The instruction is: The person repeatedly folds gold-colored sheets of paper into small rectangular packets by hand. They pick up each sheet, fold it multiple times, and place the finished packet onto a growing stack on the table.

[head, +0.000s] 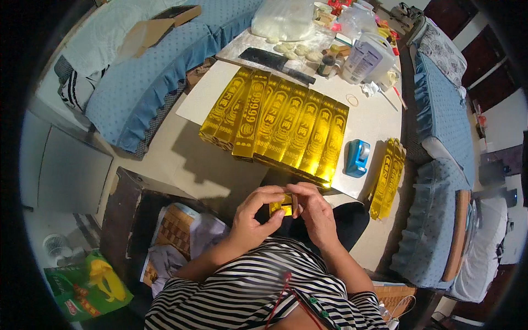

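Note:
My left hand [258, 214] grips a small gold foil cardboard box [281, 205], seen end-on close to my body. At the right side of that box, the fingers of my right hand [314, 212] touch its end edge or flap; the fingertips partly hide it. Beyond my hands, a row of long gold printed boxes [299, 128] lies side by side on the white table [359, 123], one of them resting on top at an angle. A blue tape dispenser [357, 158] with a clear roll stands right of the row. Flat gold box blanks [387, 179] lie at the table's right edge.
Farther back are a black cleaver [264, 58], pale dough pieces [301, 50], a dark bottle [328, 61], a white plastic jug [367, 57] and a large plastic bag [282, 20]. Rubber bands [352, 99] lie behind the dispenser. Blue-covered sofas [144, 78] flank the table.

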Available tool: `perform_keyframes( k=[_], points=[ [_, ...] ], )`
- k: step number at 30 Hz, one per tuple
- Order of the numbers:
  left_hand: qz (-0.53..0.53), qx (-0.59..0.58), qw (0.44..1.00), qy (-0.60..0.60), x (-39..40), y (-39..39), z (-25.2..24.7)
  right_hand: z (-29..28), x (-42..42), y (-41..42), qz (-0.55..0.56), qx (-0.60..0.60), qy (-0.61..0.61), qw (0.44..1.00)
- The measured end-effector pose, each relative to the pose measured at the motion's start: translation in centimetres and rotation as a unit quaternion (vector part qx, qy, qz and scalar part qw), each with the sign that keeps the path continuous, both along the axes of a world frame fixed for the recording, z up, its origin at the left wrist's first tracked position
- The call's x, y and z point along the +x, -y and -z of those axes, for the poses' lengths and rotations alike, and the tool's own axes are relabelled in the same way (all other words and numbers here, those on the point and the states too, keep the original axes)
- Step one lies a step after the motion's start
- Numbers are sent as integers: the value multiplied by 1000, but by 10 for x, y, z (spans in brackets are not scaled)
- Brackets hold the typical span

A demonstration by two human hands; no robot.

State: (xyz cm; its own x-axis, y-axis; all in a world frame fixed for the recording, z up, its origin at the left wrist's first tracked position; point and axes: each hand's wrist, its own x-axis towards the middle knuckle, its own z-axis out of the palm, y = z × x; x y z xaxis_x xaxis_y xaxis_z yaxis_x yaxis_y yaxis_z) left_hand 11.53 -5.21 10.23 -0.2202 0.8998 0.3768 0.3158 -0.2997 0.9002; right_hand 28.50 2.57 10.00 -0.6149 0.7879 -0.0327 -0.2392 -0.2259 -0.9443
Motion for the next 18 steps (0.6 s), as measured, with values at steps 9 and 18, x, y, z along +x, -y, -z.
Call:
perform_keyframes(
  k=[9, 18],
  points=[
    [37, -69, 997, 17, 14, -1, -2, -15, 3, 2, 36, -72, 60, 995],
    [50, -96, 994, 34, 14, 4, 2, -23, 17, 4, 15, 6, 162, 987]
  ],
)
